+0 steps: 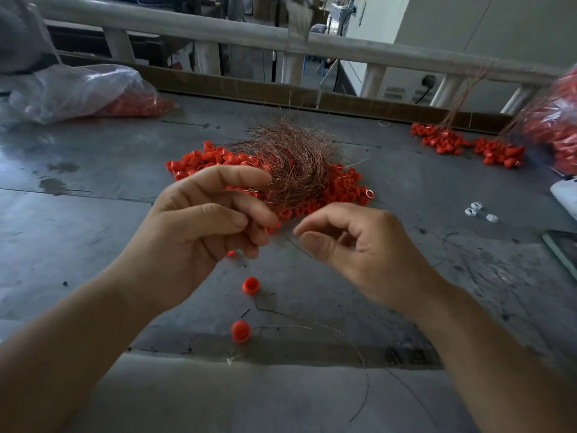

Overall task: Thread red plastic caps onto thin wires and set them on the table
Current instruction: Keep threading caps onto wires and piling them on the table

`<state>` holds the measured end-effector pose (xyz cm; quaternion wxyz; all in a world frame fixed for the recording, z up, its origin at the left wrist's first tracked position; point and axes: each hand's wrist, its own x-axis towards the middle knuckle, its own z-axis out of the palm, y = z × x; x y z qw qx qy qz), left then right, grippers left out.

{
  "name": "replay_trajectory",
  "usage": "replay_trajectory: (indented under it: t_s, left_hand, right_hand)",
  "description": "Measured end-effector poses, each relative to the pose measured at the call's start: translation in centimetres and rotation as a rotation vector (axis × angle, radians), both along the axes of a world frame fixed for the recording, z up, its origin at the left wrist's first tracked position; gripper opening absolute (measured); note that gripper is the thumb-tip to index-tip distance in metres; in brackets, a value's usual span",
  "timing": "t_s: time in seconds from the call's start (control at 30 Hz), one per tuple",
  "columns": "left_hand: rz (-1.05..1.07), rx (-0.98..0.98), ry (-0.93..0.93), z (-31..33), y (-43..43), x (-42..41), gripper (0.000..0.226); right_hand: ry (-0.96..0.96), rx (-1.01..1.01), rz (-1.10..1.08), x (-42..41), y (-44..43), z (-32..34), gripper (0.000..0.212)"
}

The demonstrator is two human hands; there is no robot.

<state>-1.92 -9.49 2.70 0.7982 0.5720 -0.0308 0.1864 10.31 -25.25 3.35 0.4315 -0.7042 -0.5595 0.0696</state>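
Observation:
A heap of loose red caps (340, 185) lies mid-table with a tangled bundle of thin copper wires (293, 157) on top. My left hand (199, 220) hovers in front of the heap, its fingers curled around a red cap (274, 227) at the fingertips. Just to the right, my right hand (352, 245) pinches a thin wire (299, 246) between thumb and forefinger, close to that cap. Two red caps (250, 285) (240, 331) strung on a wire hang or lie below my hands near the table's front edge.
Finished wired caps (468, 145) lie in bunches at the back right. Plastic bags of red caps sit at the far left (93, 92) and far right (559, 126). Small white pieces (474, 209) lie to the right. A railing (281, 42) runs behind the grey table (93, 182).

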Motion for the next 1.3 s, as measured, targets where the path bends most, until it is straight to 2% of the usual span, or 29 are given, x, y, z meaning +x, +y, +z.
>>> replay_trajectory:
  t_s: [0.07, 0.1, 0.2, 0.23, 0.43, 0.57, 0.77, 0.83, 0.9, 0.97, 1.03, 1.3]
  left_hand:
    - [-0.022, -0.011, 0.006, -0.1, -0.2, 0.0, 0.036]
    - [-0.039, -0.013, 0.005, -0.2, -0.3, 0.0, 0.035]
    - [-0.112, 0.004, -0.003, -0.2, -0.2, -0.1, 0.038]
    - [-0.125, 0.016, -0.002, -0.1, -0.1, -0.1, 0.040]
    - [0.096, 0.239, 0.156, 0.4, 1.0, -0.4, 0.039]
    - [0.122, 0.421, 0.249, 0.5, 1.5, -0.4, 0.037]
    - [0.251, 0.463, 0.312, 0.1, 2.0, -0.1, 0.022]
    - [0.402, 0.635, 0.332, -0.6, 1.8, 0.3, 0.013]
    - [0.577, 0.975, 0.379, -1.3, 1.5, 0.6, 0.025]
    - [0.612, 1.161, 0.391, -1.6, 1.0, 0.8, 0.020]
    - [0.612, 1.222, 0.392, -2.0, 1.2, 1.1, 0.016]
    - [0.646, 1.322, 0.436, -3.0, 1.6, 2.1, 0.034]
  right_hand:
    - [0.021, -0.058, 0.027, -0.2, 0.0, -0.1, 0.038]
    - [0.004, -0.087, 0.043, -0.3, 0.1, -0.2, 0.036]
    - [-0.053, -0.103, 0.054, -0.4, 0.3, -0.6, 0.008]
    - [-0.056, -0.094, 0.043, -0.4, 0.3, -0.6, 0.005]
    - [-0.061, -0.031, 0.024, -0.3, 0.1, 0.0, 0.006]
    - [-0.091, -0.125, 0.051, -0.5, 0.3, -0.4, 0.004]
    - [-0.101, -0.314, 0.106, -0.6, 0.4, -0.6, 0.005]
    - [-0.109, -0.389, 0.111, -0.5, 0.4, -0.8, 0.007]
    - [-0.121, -0.465, 0.114, -0.5, 0.3, -0.9, 0.008]
    - [-0.133, -0.506, 0.106, -0.6, 0.2, -0.8, 0.008]
    - [-0.165, -0.532, 0.083, -0.6, 0.1, -0.7, 0.007]
    - [-0.167, -0.617, 0.078, -0.4, -0.4, -0.1, 0.006]
